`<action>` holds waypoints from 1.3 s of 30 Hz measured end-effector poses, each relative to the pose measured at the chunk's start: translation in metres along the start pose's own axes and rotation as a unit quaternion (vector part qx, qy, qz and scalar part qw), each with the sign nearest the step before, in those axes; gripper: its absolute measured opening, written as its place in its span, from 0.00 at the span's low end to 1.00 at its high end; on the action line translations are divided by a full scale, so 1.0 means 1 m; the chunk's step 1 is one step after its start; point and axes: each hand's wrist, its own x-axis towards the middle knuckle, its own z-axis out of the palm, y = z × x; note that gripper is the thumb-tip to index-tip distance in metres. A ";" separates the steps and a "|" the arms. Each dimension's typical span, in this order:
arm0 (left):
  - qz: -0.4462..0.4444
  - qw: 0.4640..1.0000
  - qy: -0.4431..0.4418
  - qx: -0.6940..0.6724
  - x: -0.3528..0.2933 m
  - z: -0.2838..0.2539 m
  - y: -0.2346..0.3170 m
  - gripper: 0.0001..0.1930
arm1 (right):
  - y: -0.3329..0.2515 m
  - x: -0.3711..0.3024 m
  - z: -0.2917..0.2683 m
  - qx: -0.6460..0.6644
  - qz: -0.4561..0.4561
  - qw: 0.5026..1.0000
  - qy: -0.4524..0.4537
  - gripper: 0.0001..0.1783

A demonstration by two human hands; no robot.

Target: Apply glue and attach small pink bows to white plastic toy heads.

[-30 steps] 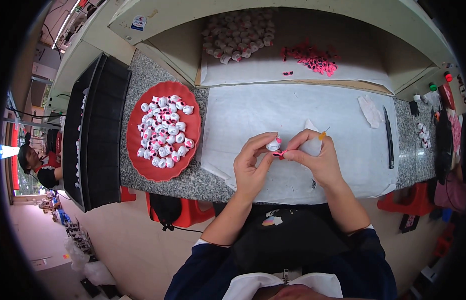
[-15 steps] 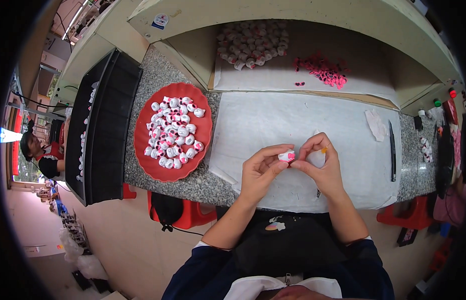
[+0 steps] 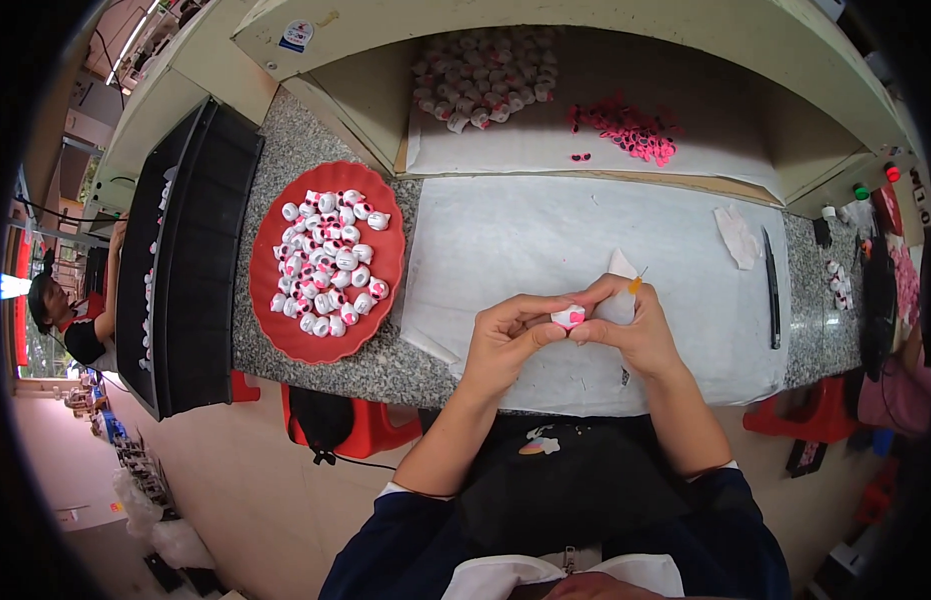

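— What stands at the back?
— A cream shelf unit (image 3: 766, 30), open-fronted. In front, a speckled grey bench (image 3: 286, 130).
— And on top?
— A white sheet (image 3: 486, 230); to its left a scalloped red plate (image 3: 269, 270), with a long black bin (image 3: 201, 270) farther out.
— Hands?
— Both over the sheet, fingertips meeting. Left hand (image 3: 511, 335): pinching one white piece (image 3: 569, 318) between thumb and fingers. Right hand (image 3: 631, 335): curled around a translucent bottle (image 3: 616, 308), thumb near the piece's right side; cannot tell how firmly pressed.
— Where's that piece?
— Sits between both hands, above the sheet, pink patch showing.
— Anything finer?
— A thin needle (image 3: 643, 272) on the bottle's amber collar (image 3: 636, 286).
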 end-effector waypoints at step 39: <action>0.061 0.997 -0.020 0.029 0.001 0.008 0.001 0.12 | 0.000 -0.004 0.000 -0.018 -0.005 1.000 -0.001 0.12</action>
